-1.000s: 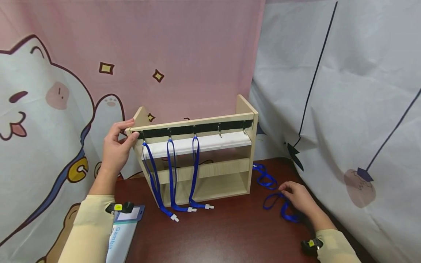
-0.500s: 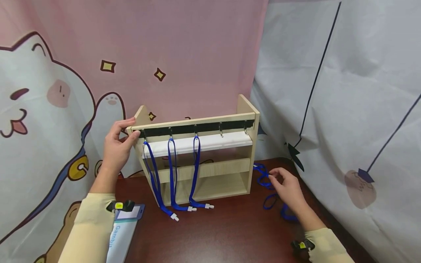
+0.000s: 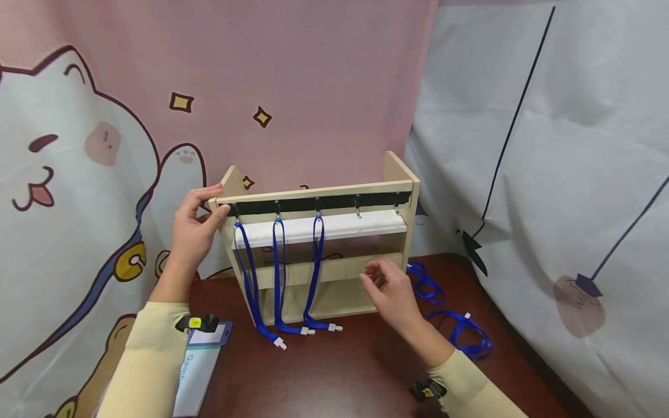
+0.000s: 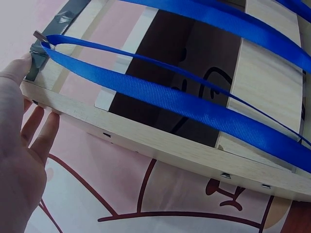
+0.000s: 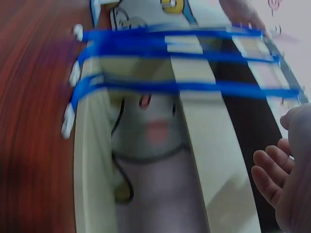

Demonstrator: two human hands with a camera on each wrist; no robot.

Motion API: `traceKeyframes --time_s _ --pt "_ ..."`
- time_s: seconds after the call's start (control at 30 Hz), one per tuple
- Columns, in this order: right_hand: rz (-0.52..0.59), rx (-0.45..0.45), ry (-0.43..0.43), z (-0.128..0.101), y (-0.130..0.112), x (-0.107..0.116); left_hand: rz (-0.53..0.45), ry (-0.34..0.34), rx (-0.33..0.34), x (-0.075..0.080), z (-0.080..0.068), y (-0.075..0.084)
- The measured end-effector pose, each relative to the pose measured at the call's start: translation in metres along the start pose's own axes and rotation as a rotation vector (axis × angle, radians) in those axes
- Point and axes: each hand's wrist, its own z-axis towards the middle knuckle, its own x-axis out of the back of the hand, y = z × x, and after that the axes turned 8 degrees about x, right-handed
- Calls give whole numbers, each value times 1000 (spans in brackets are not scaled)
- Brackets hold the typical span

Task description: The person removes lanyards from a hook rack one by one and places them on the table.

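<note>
A wooden rack stands on the dark red table. A black strip of hooks runs along its top. Three blue lanyards hang from the left hooks; the two right hooks are bare. My left hand grips the rack's top left corner, thumb on the front. In the left wrist view my left hand lies against the rack's side, beside a lanyard. My right hand hovers before the rack's lower shelf, fingers loose, holding nothing. The right wrist view shows my right hand near the rack.
Two loose blue lanyards lie on the table right of the rack. A badge card lies at the front left under my left forearm. Printed cloth backdrops close in behind and on the right.
My right hand left the loose lanyards on the right and moved left, in front of the rack, with nothing in it. My left hand kept its hold on the corner.
</note>
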Motion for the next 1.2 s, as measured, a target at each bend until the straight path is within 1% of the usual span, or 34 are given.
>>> traceKeyframes --time_s 0.1,0.2,0.27,0.43,0.5,0.57,0.7,0.8,0.93,1.2 --pt "44 -15 0 7 -12 -19 10 -5 6 -2 0 -1" --pt "81 -74 -11 14 -22 -36 7 -3 12 -2 0 -1" --pt "98 -114 -16 18 -26 -46 4 -1 15 -3 -1 2" --pt "86 -217 -26 26 -37 -65 -3 0 10 -6 -5 19" --pt "71 -255 -27 27 -41 -70 -3 1 8 -7 -6 21" --pt "63 -273 -17 28 -43 -75 1 3 6 -7 -4 17" --pt "4 -250 5 31 -45 -84 9 5 5 -4 -1 3" --pt "-63 -236 7 33 -45 -92 12 1 4 -1 1 -2" --pt "-111 -238 19 35 -44 -100 15 -2 7 0 1 -2" --pt "-146 -253 67 42 -44 -111 17 -3 10 0 0 -1"
